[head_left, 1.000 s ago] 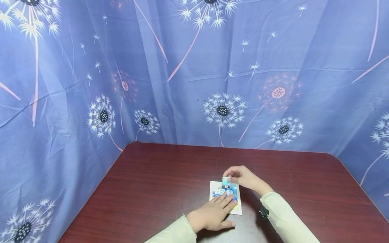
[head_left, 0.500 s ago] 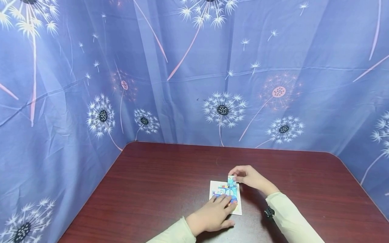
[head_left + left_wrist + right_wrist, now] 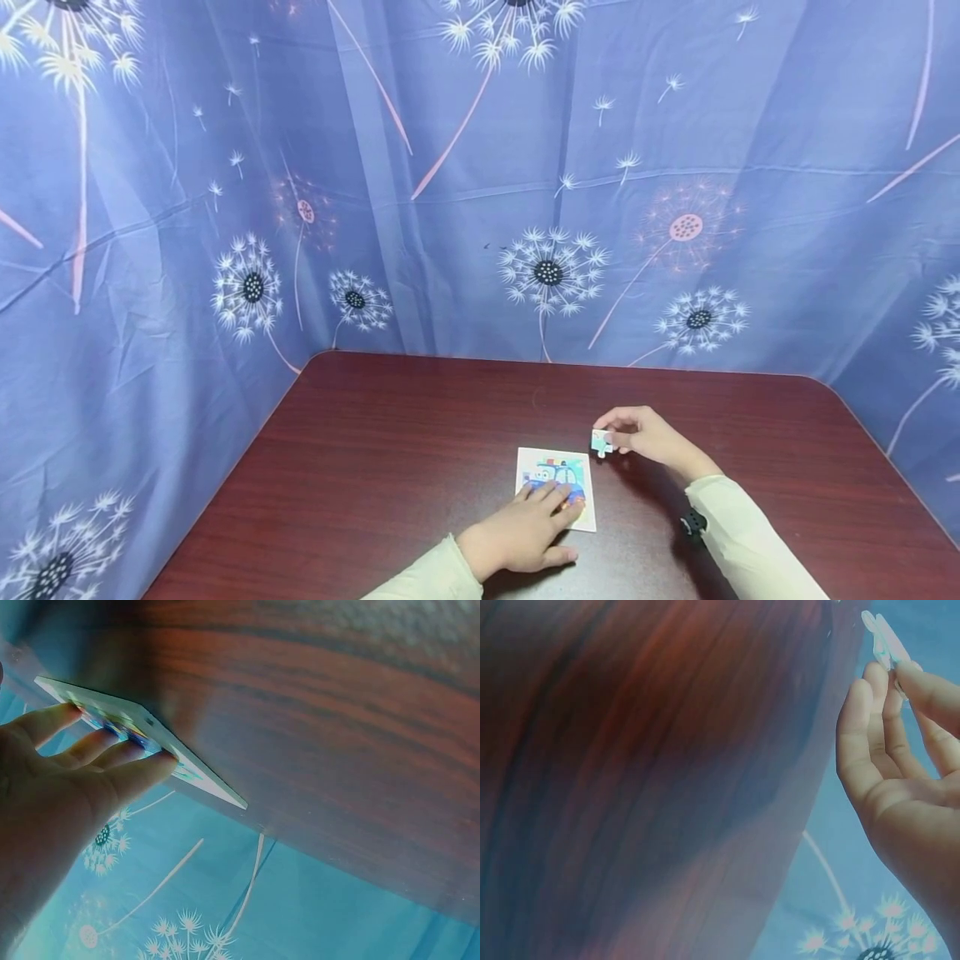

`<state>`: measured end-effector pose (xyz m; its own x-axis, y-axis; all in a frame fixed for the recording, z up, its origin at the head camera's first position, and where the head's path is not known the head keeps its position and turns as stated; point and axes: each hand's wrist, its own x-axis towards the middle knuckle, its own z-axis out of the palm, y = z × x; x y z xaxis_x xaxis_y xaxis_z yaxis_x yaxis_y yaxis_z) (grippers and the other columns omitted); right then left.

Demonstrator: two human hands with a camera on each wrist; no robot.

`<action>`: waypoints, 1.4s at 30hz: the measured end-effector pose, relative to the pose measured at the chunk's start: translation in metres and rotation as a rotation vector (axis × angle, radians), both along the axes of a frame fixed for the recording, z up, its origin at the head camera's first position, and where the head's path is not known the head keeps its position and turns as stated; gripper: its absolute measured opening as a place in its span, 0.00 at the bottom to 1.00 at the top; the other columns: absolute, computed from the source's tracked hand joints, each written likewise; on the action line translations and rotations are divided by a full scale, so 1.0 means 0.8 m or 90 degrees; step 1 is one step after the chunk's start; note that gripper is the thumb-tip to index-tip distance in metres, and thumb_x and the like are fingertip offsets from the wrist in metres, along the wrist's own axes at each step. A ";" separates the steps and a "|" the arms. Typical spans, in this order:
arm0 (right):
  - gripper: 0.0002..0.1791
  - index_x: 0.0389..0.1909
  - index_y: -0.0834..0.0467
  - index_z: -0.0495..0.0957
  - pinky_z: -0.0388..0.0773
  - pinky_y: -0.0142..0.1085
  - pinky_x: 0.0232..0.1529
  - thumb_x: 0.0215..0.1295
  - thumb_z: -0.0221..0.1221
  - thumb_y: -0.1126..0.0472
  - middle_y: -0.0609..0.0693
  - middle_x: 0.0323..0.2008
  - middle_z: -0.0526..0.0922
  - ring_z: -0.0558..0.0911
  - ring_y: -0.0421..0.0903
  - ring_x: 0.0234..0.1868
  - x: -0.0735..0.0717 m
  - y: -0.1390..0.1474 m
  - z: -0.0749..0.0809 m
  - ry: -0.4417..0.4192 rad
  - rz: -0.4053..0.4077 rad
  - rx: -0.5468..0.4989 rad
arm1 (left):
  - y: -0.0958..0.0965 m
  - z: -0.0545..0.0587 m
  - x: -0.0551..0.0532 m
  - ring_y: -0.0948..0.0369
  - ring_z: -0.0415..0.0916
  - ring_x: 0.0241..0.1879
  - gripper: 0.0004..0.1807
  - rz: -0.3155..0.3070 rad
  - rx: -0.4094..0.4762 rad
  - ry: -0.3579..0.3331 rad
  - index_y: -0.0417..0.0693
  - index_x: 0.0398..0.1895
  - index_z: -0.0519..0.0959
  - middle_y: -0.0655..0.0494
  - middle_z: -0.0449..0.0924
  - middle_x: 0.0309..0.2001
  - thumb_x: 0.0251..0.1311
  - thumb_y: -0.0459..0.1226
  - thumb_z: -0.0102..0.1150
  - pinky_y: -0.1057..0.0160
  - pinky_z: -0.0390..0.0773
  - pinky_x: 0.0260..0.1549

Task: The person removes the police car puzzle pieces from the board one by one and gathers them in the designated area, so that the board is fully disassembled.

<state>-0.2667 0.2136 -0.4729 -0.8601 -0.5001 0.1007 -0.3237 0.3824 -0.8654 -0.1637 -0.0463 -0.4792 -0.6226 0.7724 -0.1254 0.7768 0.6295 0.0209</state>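
A small square picture puzzle [image 3: 536, 456] with a white border and a blue cartoon vehicle lies flat on the table. My left hand [image 3: 525, 527] rests on its near part with fingers spread, covering some of the picture; the left wrist view shows the fingertips [image 3: 166, 759] touching its surface. Up and to the right of the board, my right hand [image 3: 647, 437] pinches a jigsaw piece [image 3: 601, 443], pale with light blue print and a knob at its lower edge. In the right wrist view the piece [image 3: 889, 643] sits between thumb and fingertips, seen nearly edge-on.
The dark red-brown wooden table [image 3: 390, 433] extends around the board. Behind it and along the sides hangs a blue curtain [image 3: 450, 275] printed with dandelions. A black button-like device [image 3: 693, 523] sits at the right sleeve's cuff.
My right hand has drawn the jigsaw piece off the board's top edge, out to the right and clear of it. The left hand stays on the board, almost unmoved.
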 end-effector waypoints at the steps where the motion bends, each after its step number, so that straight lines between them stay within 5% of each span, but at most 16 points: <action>1: 0.10 0.44 0.70 0.79 0.81 0.40 0.30 0.63 0.58 0.71 0.60 0.31 0.82 0.80 0.46 0.27 0.000 0.004 0.000 -0.004 -0.002 0.000 | 0.000 0.000 0.000 0.56 0.54 0.71 0.36 0.000 0.001 0.000 0.55 0.75 0.56 0.55 0.56 0.73 0.69 0.60 0.39 0.49 0.64 0.63; 16: 0.10 0.42 0.74 0.78 0.79 0.36 0.27 0.60 0.57 0.74 0.62 0.33 0.83 0.79 0.44 0.28 0.005 0.023 -0.008 -0.084 -0.005 0.007 | 0.000 0.003 0.002 0.56 0.54 0.71 0.35 0.002 0.001 -0.005 0.55 0.75 0.56 0.55 0.56 0.73 0.69 0.59 0.40 0.50 0.63 0.63; 42: 0.06 0.36 0.67 0.82 0.73 0.32 0.22 0.57 0.63 0.72 0.54 0.31 0.81 0.73 0.39 0.23 0.007 0.019 -0.017 0.033 -0.092 0.101 | 0.001 0.001 0.001 0.56 0.53 0.72 0.35 0.014 -0.013 -0.018 0.57 0.75 0.55 0.57 0.55 0.73 0.69 0.60 0.39 0.50 0.63 0.63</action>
<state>-0.2614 0.2289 -0.4869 -0.9200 -0.3845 0.0766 -0.2976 0.5578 -0.7748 -0.1632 -0.0453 -0.4785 -0.6358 0.7554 -0.1586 0.7617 0.6473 0.0292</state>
